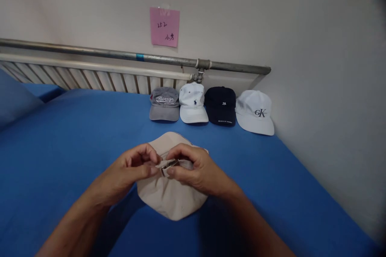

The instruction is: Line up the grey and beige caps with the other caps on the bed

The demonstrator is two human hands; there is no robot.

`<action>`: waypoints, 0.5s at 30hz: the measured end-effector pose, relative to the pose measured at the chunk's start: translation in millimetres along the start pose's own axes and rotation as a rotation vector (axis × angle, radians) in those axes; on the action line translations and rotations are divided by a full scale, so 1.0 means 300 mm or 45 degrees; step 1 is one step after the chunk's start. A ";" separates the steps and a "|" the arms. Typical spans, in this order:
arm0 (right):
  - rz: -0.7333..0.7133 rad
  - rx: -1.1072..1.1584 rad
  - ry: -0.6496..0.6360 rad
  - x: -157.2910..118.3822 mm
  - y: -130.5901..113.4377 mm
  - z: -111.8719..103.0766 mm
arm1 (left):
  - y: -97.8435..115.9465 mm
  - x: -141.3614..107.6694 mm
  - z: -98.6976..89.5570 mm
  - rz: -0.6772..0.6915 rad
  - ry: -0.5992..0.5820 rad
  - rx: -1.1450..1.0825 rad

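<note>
A beige cap (176, 198) lies on the blue sheet (90, 128), its back strap and a small metal buckle (165, 168) raised between my hands. My left hand (129, 170) pinches the strap just left of the buckle, thumb and fingers pressed together. From the right, my right hand (200, 168) pinches the strap beside the buckle with thumb and forefinger. Part of the strap is hidden by my fingers.
Behind the beige cap stand a grey cap (164, 104), a white cap (193, 102), a black cap (220, 106) and a larger white cap (256, 112). Past them are a radiator (102, 80), a metal pipe (99, 53) and a wall with a pink note (164, 27).
</note>
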State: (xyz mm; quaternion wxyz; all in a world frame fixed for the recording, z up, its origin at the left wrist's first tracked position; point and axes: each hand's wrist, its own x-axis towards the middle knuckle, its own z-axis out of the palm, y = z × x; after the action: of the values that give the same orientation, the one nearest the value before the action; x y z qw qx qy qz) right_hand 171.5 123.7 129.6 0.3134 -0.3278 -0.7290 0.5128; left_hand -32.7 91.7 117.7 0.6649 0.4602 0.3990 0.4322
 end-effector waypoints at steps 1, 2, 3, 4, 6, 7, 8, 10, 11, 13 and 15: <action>-0.016 -0.045 0.017 0.001 0.003 0.001 | 0.002 0.001 0.000 -0.006 0.010 -0.010; -0.041 -0.090 0.033 0.001 0.008 0.002 | 0.004 0.002 0.000 -0.008 0.021 -0.012; -0.075 -0.128 0.045 0.002 0.012 0.002 | 0.005 0.002 0.000 -0.009 0.027 -0.007; -0.111 -0.158 0.056 0.003 0.018 0.002 | 0.004 0.002 -0.001 -0.009 0.028 0.000; -0.162 -0.190 0.069 0.005 0.028 0.002 | 0.001 0.003 -0.003 -0.023 0.008 0.008; -0.169 -0.197 0.072 0.005 0.032 0.002 | -0.001 0.003 -0.004 -0.035 -0.008 0.005; -0.169 -0.206 0.073 0.006 0.035 0.002 | -0.002 0.003 -0.004 -0.053 -0.026 -0.003; -0.172 -0.218 0.073 0.005 0.035 0.001 | -0.005 0.003 -0.005 -0.086 -0.051 -0.019; -0.172 -0.214 0.068 0.005 0.032 0.000 | -0.005 0.003 -0.005 -0.092 -0.054 -0.022; -0.153 -0.193 0.047 0.003 0.024 -0.003 | -0.003 0.001 -0.005 -0.104 -0.054 -0.030; -0.111 -0.174 0.013 0.002 0.015 -0.006 | -0.001 0.000 -0.005 -0.121 -0.051 -0.037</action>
State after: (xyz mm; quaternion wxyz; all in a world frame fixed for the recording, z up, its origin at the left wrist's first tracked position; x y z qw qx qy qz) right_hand 173.4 126.3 125.7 0.3161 -0.3189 -0.7742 0.4461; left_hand -33.9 91.9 117.1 0.6993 0.4396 0.4006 0.3966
